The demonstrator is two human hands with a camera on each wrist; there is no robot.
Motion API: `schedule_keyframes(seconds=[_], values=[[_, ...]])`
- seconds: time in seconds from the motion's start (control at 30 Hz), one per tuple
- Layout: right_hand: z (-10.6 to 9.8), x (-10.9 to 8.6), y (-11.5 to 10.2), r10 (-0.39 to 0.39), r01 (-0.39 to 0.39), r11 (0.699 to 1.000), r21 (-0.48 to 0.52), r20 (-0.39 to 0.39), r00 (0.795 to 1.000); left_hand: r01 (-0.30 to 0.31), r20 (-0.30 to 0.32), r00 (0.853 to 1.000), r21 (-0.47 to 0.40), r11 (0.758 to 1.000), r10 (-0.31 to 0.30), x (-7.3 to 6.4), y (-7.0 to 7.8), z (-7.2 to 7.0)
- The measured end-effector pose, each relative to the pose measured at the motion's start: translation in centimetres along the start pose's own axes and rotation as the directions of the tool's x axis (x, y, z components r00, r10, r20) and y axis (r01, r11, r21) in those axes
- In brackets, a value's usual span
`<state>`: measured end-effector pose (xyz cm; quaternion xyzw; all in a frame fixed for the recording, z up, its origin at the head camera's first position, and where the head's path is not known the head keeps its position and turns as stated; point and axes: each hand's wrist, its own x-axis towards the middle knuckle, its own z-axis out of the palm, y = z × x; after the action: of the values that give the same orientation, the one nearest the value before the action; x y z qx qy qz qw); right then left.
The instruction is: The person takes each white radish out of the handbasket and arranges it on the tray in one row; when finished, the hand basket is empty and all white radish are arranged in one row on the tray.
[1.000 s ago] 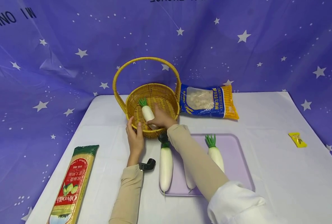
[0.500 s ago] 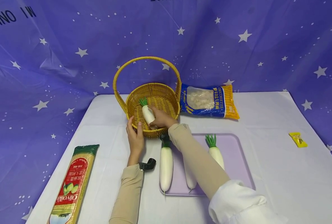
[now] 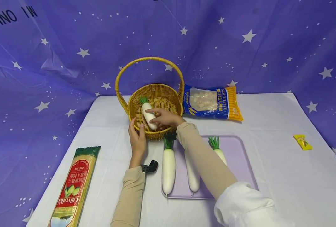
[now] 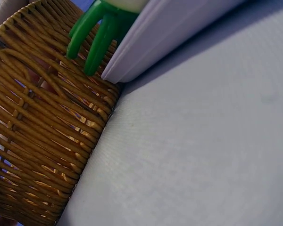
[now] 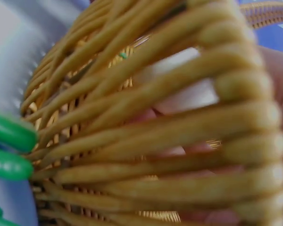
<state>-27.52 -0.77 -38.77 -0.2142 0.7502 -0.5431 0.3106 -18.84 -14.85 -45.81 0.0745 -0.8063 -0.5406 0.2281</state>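
A white radish [image 3: 148,113] with green leaf stubs lies tilted inside the wicker basket [image 3: 155,136]. Over its lower body reaches my right hand [image 3: 166,118], finger and thumb extended and touching or very close to it. In the right wrist view, the basket wall [image 5: 170,174] partly hides the fingers and a white patch of radish [image 5: 188,96]. My left hand [image 3: 137,142] rests against the basket's near left rim with fairly straight fingers. The left wrist view shows mostly the basket's woven side [image 4: 42,122].
A lilac tray [image 3: 239,164] in front of the basket bears a left radish [image 3: 168,171], a middle radish [image 3: 193,178] and a right radish [image 3: 219,153] partly under my forearm. Around stand a blue pasta bag [image 3: 206,102], a spaghetti pack [image 3: 74,186] and a yellow sachet [image 3: 302,142].
My right hand has loosened from around the radish's lower end and shifted slightly right, its fingers now lying across it. More of the radish shows. The left hand stays at the rim.
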Motion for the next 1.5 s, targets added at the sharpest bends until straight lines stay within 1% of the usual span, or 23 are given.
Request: schedule_keyframes(seconds=[0.17,0.3,0.43,0.5,0.57,0.67,0.77,0.83,0.93,1.03,1.13,1.27,1.33,1.43,1.5], values=[[-0.3,-0.2,0.0,-0.015,0.015,0.993,0.121,-0.004,1.000,0.004,0.009,1.000,0.000,1.000,-0.004,0.0,0.0,0.0],[-0.6,-0.3,-0.2,-0.045,0.047,0.971,0.236,-0.014,0.999,-0.002,0.000,1.000,0.001,1.000,0.002,0.1,0.1,-0.1],[-1.0,-0.8,-0.2,-0.089,0.096,0.949,0.300,-0.035,0.995,-0.002,-0.010,1.000,-0.005,1.000,0.002,0.2,0.1,0.0],[-1.3,-1.3,-0.2,-0.100,0.109,0.945,0.308,-0.045,0.994,0.003,-0.004,1.000,-0.007,1.000,-0.003,0.1,0.0,0.1],[-1.9,-2.3,0.0,-0.107,0.117,0.941,0.318,-0.049,0.993,0.011,0.009,1.000,-0.011,1.000,-0.011,0.0,0.0,0.3],[-3.1,-4.2,0.4,-0.113,0.121,0.936,0.330,-0.043,0.993,0.020,0.019,1.000,-0.008,1.000,-0.020,-0.1,0.0,0.5],[-4.4,-6.5,0.9,-0.125,0.127,0.929,0.347,-0.029,0.992,0.019,0.008,1.000,-0.012,1.000,-0.019,-0.1,0.0,0.4],[-5.1,-8.5,1.2,-0.130,0.129,0.927,0.352,-0.022,0.991,0.012,0.000,1.000,-0.012,1.000,-0.012,0.1,-0.1,0.3],[-5.9,-12.0,1.8,-0.124,0.131,0.946,0.298,-0.043,0.991,0.004,0.004,1.000,-0.014,1.000,-0.004,0.2,-0.2,0.2],[-6.2,-16.0,2.7,-0.126,0.139,0.973,0.182,-0.082,0.989,0.007,0.013,1.000,-0.012,1.000,-0.007,0.2,-0.2,0.1],[-6.4,-19.6,3.9,-0.159,0.167,0.984,0.065,-0.115,0.981,0.007,0.006,1.000,-0.015,1.000,-0.006,0.3,-0.1,-0.1],[-6.7,-24.1,6.1,-0.212,0.203,0.977,-0.068,-0.166,0.963,0.002,0.010,1.000,-0.015,1.000,-0.002,0.3,-0.2,-0.1],[-6.7,-26.3,7.3,-0.222,0.192,0.970,-0.151,-0.212,0.952,0.007,0.021,1.000,-0.013,1.000,-0.007,0.1,-0.1,-0.1],[-6.4,-29.4,8.8,-0.207,0.131,0.955,-0.267,-0.283,0.937,0.018,0.033,0.999,-0.003,1.000,-0.018,-0.1,-0.1,-0.1],[-6.0,-31.0,9.6,-0.185,0.070,0.940,-0.335,-0.325,0.927,0.009,0.025,1.000,-0.004,1.000,-0.009,0.0,0.0,-0.1]])
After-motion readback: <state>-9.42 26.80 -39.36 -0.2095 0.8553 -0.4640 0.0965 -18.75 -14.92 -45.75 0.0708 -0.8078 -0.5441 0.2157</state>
